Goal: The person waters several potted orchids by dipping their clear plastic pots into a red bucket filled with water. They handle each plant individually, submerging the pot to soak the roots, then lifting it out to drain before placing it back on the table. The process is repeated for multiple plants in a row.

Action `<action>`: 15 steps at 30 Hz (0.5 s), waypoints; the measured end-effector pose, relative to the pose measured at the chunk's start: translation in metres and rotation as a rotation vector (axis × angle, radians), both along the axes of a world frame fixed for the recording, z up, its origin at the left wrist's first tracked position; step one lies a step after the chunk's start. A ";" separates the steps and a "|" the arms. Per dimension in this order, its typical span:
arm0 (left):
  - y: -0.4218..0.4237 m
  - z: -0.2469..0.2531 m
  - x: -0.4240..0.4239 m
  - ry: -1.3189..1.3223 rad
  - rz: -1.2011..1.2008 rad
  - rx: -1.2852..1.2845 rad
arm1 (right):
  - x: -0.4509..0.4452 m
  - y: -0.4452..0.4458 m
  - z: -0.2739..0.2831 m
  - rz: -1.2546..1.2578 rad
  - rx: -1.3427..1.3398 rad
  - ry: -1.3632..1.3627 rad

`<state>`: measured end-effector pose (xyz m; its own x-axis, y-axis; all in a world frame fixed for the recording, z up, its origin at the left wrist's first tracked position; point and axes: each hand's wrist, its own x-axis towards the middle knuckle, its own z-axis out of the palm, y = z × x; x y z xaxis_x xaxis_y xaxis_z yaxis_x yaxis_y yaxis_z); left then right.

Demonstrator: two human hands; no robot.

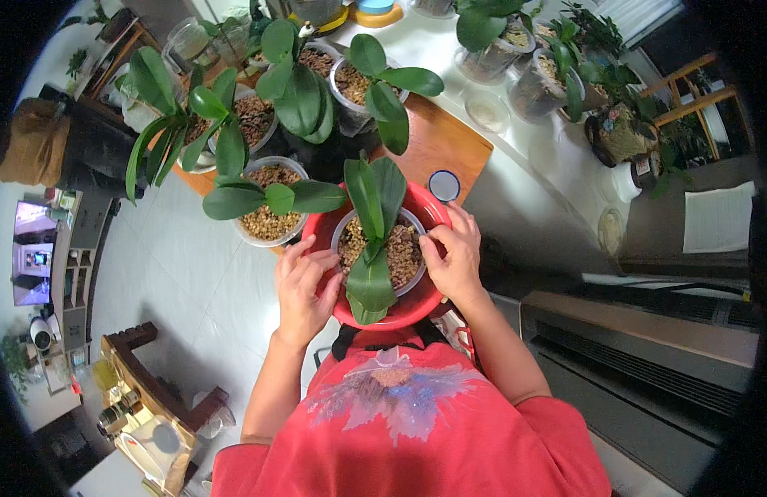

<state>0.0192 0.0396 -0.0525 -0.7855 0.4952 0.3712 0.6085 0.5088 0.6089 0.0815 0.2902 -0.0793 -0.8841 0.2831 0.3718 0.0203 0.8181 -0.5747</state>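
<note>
A moth orchid (371, 248) with broad green leaves grows in a clear plastic pot (416, 282) filled with granular bark-like medium (401, 258). The pot sits inside a red plastic basin (393, 318) in front of my body. My left hand (304, 289) reaches over the basin's left rim, fingertips at the pot's left edge. On the opposite side, my right hand (455, 258) has its thumb and fingertips at the pot's right rim. Both hands appear to hold the pot by its edges, though their contact is partly hidden.
More potted orchids (271, 205) crowd the wooden board (449, 133) ahead and to the left. A small blue-rimmed white cup (444, 185) stands just beyond the basin. Further potted plants (495, 53) line the white surface (436, 93) at right. A dark slatted unit (632, 366) is at lower right.
</note>
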 end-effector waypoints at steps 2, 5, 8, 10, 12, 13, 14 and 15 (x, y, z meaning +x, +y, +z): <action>-0.002 -0.003 0.000 -0.008 -0.002 0.006 | 0.000 -0.001 0.002 0.014 0.006 0.020; -0.002 -0.003 0.000 -0.013 -0.004 0.009 | 0.000 0.000 -0.001 0.014 -0.002 0.005; -0.002 -0.003 0.000 -0.012 -0.002 0.006 | 0.000 0.000 0.000 0.020 0.003 0.006; -0.002 -0.005 -0.001 -0.011 -0.006 0.007 | 0.000 0.000 0.000 0.017 -0.003 0.008; -0.002 -0.007 -0.001 -0.011 -0.006 0.009 | 0.000 0.000 0.001 0.016 -0.009 0.006; -0.002 -0.008 -0.001 -0.010 -0.008 0.010 | 0.000 0.000 0.000 0.013 -0.007 0.004; -0.002 -0.008 -0.001 -0.009 -0.008 0.012 | 0.000 0.001 -0.003 0.010 -0.005 0.002; -0.003 -0.009 -0.001 -0.008 -0.008 0.012 | 0.000 0.001 -0.004 0.007 -0.005 0.000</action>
